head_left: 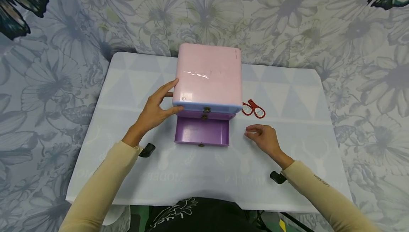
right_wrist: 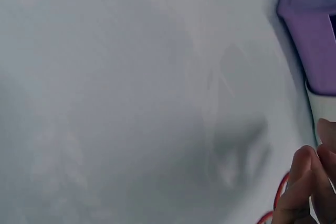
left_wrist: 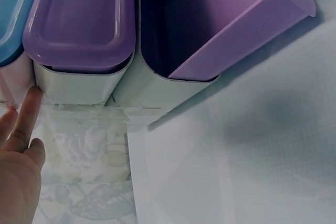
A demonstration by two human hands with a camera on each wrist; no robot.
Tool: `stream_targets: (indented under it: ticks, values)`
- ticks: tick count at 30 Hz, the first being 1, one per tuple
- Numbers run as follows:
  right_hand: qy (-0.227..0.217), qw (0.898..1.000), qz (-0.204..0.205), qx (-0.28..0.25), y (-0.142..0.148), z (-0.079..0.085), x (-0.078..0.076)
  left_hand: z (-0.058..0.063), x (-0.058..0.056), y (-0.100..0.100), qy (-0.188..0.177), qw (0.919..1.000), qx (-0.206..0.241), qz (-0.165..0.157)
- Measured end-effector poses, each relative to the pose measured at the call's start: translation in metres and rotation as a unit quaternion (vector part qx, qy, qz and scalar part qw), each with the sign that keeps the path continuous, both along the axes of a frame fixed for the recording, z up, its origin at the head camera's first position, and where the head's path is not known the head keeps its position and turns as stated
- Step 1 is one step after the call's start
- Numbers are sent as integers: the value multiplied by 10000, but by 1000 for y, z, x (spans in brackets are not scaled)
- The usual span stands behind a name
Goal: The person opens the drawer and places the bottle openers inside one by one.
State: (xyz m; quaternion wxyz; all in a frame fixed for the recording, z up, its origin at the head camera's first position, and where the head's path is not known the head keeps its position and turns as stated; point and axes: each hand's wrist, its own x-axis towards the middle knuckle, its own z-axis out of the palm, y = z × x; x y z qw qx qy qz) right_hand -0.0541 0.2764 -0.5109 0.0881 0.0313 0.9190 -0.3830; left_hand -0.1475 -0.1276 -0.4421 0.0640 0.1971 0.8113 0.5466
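A small drawer cabinet with a pink top (head_left: 207, 72) stands in the middle of the table. Its bottom purple drawer (head_left: 202, 131) is pulled out toward the person, and nothing lies in the part that shows. The purple drawer above (left_wrist: 81, 19) and the blue one at the top (left_wrist: 13, 14) sit in their slots. My left hand (head_left: 154, 109) touches the cabinet's left side, fingers along the wall and thumb at the front corner. To the right of the drawer, my right hand (head_left: 265, 139) hovers with loosely bent fingers and nothing visible in them.
Red-handled scissors (head_left: 255, 109) lie to the right of the cabinet, their blades hidden by it. The white patterned table (head_left: 300, 125) has a floral wall (head_left: 281, 22) behind it. The person's dark clothing (head_left: 198, 216) is at the near edge.
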Motion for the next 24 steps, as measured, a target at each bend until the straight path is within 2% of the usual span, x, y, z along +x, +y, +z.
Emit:
stream_targets:
  ticks: [2,10,14,24]
  values:
    - [81,9996,111,260,7,2,-6,-9,-3,-1,20,10000,-8,-20]
    - [494,9903,543,1182,29,6,-38,-7,-3,-2,213,9997,-73,9]
    - [433,9866,521,1486,35,5,-49,-7,-3,-3,212,9997,-98,-4]
    - [203,9853,298,1671,50,-5,-67,-8,-3,-2,154,9998,-83,53]
